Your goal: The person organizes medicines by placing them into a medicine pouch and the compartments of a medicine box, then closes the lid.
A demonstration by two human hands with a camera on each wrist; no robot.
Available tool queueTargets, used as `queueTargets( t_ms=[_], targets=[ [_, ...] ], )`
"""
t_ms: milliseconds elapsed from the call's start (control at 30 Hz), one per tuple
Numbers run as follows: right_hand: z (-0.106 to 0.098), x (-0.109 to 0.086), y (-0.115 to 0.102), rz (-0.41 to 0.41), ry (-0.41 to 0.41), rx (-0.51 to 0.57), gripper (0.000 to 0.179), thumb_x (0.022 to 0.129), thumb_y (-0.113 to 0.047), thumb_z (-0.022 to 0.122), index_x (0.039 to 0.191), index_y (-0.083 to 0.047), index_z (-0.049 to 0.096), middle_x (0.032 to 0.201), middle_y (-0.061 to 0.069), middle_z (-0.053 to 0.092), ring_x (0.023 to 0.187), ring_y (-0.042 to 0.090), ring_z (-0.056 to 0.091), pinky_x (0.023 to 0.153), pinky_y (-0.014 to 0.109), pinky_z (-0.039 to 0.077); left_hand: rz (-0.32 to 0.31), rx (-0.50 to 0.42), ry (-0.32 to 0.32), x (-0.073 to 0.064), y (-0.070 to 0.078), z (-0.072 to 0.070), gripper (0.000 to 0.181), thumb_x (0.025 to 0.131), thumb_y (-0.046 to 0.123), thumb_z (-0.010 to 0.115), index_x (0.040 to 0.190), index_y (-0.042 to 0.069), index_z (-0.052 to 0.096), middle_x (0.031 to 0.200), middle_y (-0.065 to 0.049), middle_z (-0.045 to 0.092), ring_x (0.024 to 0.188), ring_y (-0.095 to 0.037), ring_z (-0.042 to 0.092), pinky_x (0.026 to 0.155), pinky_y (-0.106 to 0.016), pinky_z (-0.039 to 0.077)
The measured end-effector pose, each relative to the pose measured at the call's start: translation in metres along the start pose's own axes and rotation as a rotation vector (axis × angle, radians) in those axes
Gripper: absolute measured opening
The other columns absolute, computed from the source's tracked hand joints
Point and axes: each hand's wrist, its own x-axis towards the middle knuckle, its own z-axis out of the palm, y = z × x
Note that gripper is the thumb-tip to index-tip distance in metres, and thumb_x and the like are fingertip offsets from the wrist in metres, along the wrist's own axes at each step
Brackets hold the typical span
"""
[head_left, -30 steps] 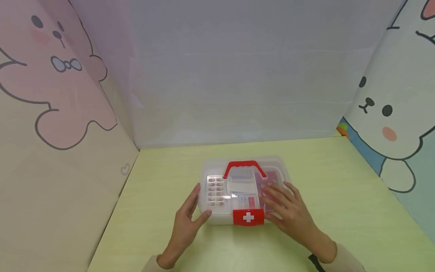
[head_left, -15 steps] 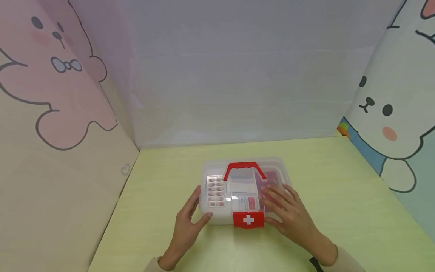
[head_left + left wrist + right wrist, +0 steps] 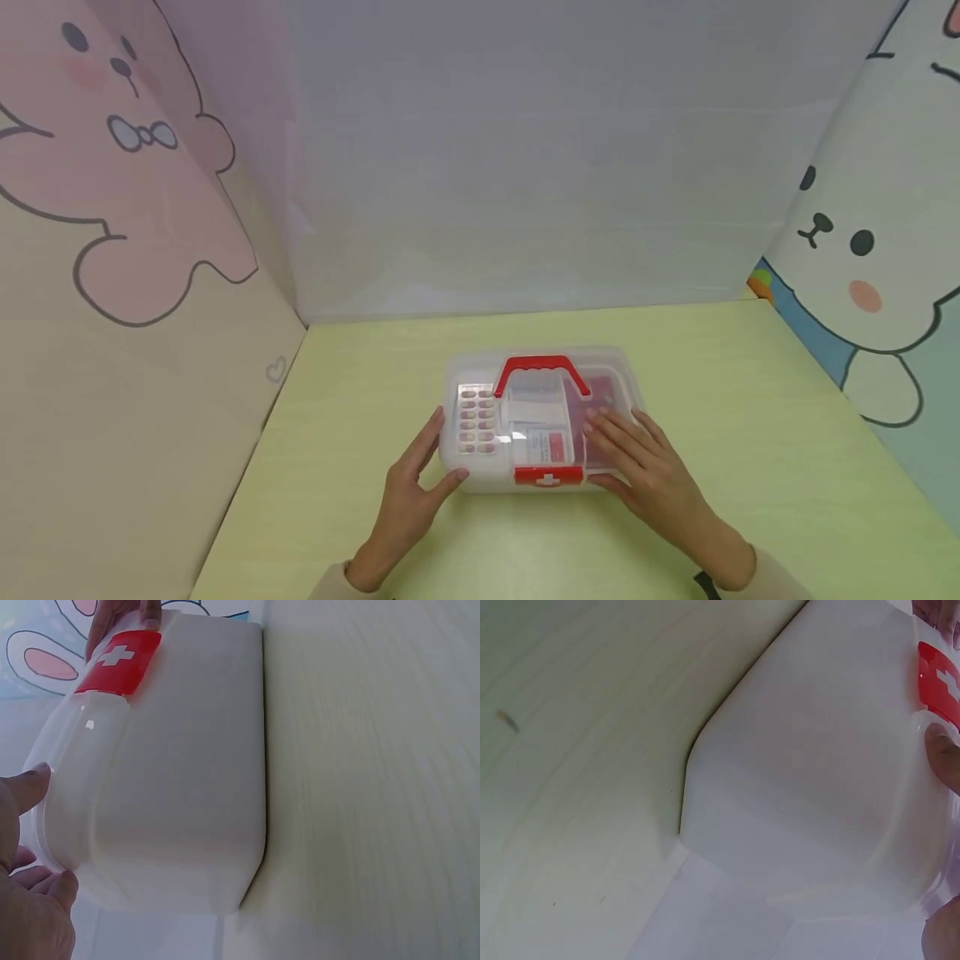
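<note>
A first-aid box [image 3: 480,479] with a translucent lid stands on the table in the head view. A red latch [image 3: 548,476] with a white cross lies folded down over its front. My left hand [image 3: 408,492] holds the front left corner, thumb on the front edge and fingers along the left side. My right hand [image 3: 652,475] has its fingers stretched over the lid's right part, thumb at the front edge beside the latch. The left wrist view shows left fingertips [image 3: 64,889] at the lid's rim. In the right wrist view, the right thumb [image 3: 943,754] touches the rim below the latch.
Through the lid show a blister pack of capsules [image 3: 477,421], white boxes and a pinkish-red item. A red carrying handle [image 3: 540,362] lies on the lid. Pale yellow tabletop [image 3: 750,417] surrounds the box, with cartoon-printed panels on both sides and a white backdrop [image 3: 525,167] behind.
The red latch has swung from sticking out to lying down against the box's front. My right hand has shifted slightly right. The left hand stays at its corner.
</note>
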Motion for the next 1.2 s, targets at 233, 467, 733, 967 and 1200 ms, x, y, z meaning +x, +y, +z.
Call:
queueTargets(
  t_ms=[233, 467, 733, 967, 1200],
  targets=[
    [0.003, 0.003, 0.006, -0.025, 0.064, -0.002, 0.064, 0.1, -0.056, 0.037, 0.131, -0.007, 0.061, 0.14, 0.009, 0.059, 0.135, 0.024, 0.047, 0.124, 0.037, 0.014, 0.091, 0.011, 0.033, 0.006, -0.002, 0.004, 0.082, 0.078, 0.009, 0.08, 0.15, 0.01, 0.04, 0.155, -0.012, 0.041, 0.14, -0.008, 0.041, 0.103, -0.015, 0.039],
    [0.006, 0.005, 0.01, -0.035, 0.088, 0.007, 0.062, 0.1, -0.055, 0.039, 0.131, -0.005, 0.062, 0.139, 0.01, 0.059, 0.133, 0.026, 0.048, 0.124, 0.037, 0.014, 0.106, 0.051, 0.025, 0.012, -0.003, 0.004, 0.081, 0.078, 0.008, 0.08, 0.149, 0.009, 0.041, 0.154, -0.012, 0.041, 0.14, -0.014, 0.042, 0.103, -0.016, 0.039],
    [0.01, 0.01, 0.023, -0.004, 0.027, 0.008, 0.065, 0.099, -0.057, 0.036, 0.135, -0.008, 0.058, 0.141, 0.01, 0.057, 0.135, 0.026, 0.045, 0.125, 0.037, 0.011, 0.048, 0.035, -0.009, 0.027, -0.004, 0.003, 0.082, 0.08, 0.01, 0.079, 0.151, 0.012, 0.039, 0.157, -0.008, 0.039, 0.14, -0.026, 0.043, 0.103, -0.027, 0.041],
    [0.015, 0.016, 0.037, 0.0, 0.008, -0.017, 0.067, 0.1, -0.059, 0.03, 0.136, -0.008, 0.057, 0.14, 0.01, 0.057, 0.132, 0.03, 0.046, 0.125, 0.036, 0.009, -0.001, -0.012, -0.006, 0.043, -0.01, 0.007, 0.079, 0.08, 0.01, 0.078, 0.15, 0.014, 0.041, 0.156, -0.008, 0.04, 0.141, -0.028, 0.041, 0.103, -0.037, 0.043],
    [0.019, 0.024, 0.052, 0.001, -0.02, -0.01, 0.068, 0.099, -0.059, 0.03, 0.138, -0.009, 0.054, 0.142, 0.011, 0.054, 0.132, 0.032, 0.045, 0.125, 0.037, 0.008, -0.067, -0.037, -0.019, 0.06, -0.017, 0.012, 0.08, 0.079, -0.001, 0.077, 0.149, 0.004, 0.039, 0.157, -0.014, 0.036, 0.143, -0.033, 0.038, 0.105, -0.039, 0.04]
  ],
)
